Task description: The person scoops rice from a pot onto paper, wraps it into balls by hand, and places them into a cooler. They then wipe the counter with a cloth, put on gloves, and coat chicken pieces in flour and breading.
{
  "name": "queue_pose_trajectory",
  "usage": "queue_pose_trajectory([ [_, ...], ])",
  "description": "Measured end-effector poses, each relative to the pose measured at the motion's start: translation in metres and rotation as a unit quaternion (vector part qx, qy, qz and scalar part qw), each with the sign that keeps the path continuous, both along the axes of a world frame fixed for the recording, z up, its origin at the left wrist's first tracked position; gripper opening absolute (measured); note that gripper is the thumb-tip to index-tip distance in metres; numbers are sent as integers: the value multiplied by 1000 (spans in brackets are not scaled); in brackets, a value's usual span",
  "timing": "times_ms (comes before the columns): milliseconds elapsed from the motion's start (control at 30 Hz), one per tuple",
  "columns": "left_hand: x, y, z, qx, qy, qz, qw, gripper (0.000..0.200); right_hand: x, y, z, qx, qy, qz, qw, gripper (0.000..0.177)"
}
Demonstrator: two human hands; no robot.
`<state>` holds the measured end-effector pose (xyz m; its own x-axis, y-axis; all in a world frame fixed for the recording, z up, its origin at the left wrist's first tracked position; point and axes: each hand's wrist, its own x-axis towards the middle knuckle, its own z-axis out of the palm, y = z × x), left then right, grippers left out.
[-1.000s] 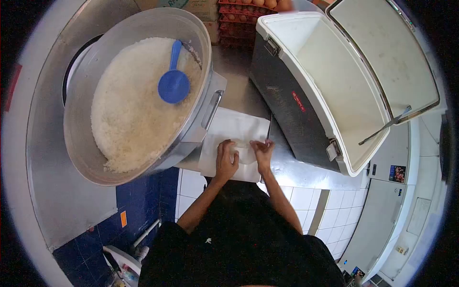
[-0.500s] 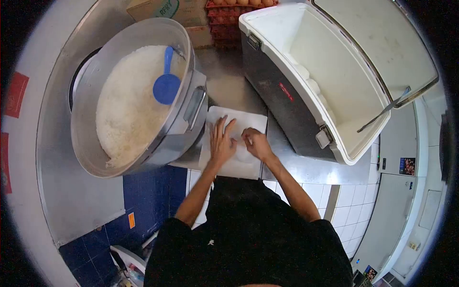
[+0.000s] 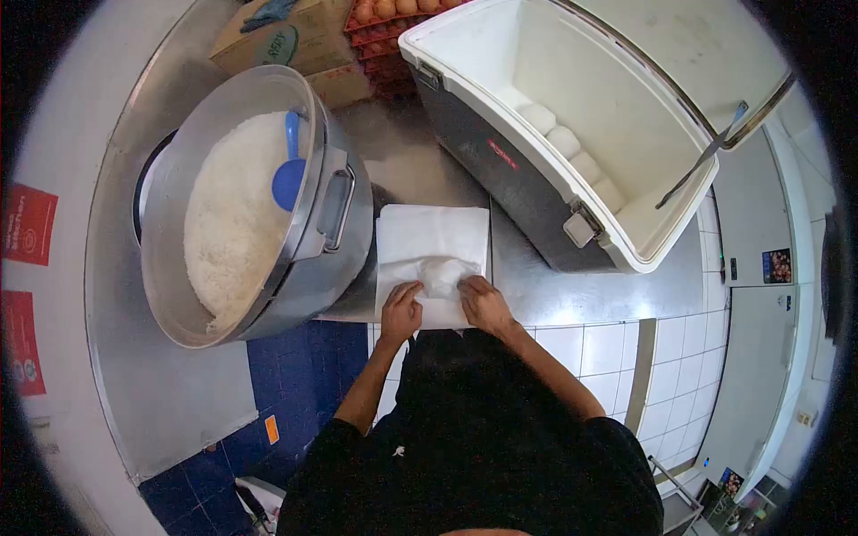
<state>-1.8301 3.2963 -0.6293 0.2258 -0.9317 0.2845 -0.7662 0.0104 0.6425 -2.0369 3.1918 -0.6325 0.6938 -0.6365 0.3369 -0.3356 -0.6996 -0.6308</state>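
Note:
A stack of white wrapping paper [image 3: 433,228] lies on the steel table in front of me. On it a rounded white lump [image 3: 443,275] shows through a sheet folded over it; what is inside cannot be made out clearly. My left hand [image 3: 402,313] pinches the sheet on the lump's left side, its fingers curled. On the other side my right hand [image 3: 487,306] grips the sheet with bent fingers close against the lump. To the left stands a big metal pot [image 3: 344,259] of cooked white rice [image 3: 237,205], with a blue scoop [image 3: 288,183] resting on the rice.
An open cooler box [image 3: 483,170] stands to the right, with several white wrapped bundles [image 3: 563,141] along its inside wall. Behind are a cardboard box [image 3: 313,45] and stacked red egg trays [image 3: 380,45]. The steel table's [image 3: 590,299] front edge is just before my body.
Both hands have drawn nearer to my body. The left hand, flat and spread before, now pinches the paper. The sheet is now folded over the lump. The view has shifted slightly.

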Motion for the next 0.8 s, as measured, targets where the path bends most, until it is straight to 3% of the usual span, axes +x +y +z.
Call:
queue_pose_trajectory([
  [100,1,-1,8,-17,-8,11,1000,23,-3,-5,6,-1,27,24,999,33],
  [167,19,-8,-9,64,-33,-41,997,25,3,-19,4,15,57,46,997,35],
  [233,35,-30,-11,73,-66,-65,993,25,26,-41,6,188,265,25,945,44],
  [267,38,-45,0,179,41,-35,982,27,39,-49,9,176,269,36,946,44],
  [300,40,-59,9,280,153,-5,948,28,52,-54,12,178,292,-54,938,52],
  [333,44,-71,9,271,158,7,950,28,61,-57,13,177,309,-145,923,61],
  [400,52,-95,8,153,-90,-86,980,37,70,-64,10,112,339,-125,926,71],
  [433,57,-109,3,147,-87,-76,982,37,73,-69,1,56,366,-115,922,81],
  [500,57,-123,1,291,-182,-164,925,43,72,-78,-9,19,380,-71,922,79],
  [567,51,-118,6,279,-189,-164,927,38,72,-89,-9,131,409,-2,903,55],
  [600,49,-114,11,274,-204,-170,925,34,68,-82,-23,80,321,-36,943,41],
  [633,47,-102,1,240,-137,-119,954,27,59,-66,-36,30,228,-72,971,28],
  [700,34,-67,-17,159,-47,-31,986,14,51,-30,-9,88,156,-151,972,13],
  [733,24,-50,-22,111,-22,10,993,7,50,-8,-2,108,114,-175,972,14],
  [800,4,-24,-12,64,17,39,997,26,52,28,-3,100,38,-210,972,25],
])
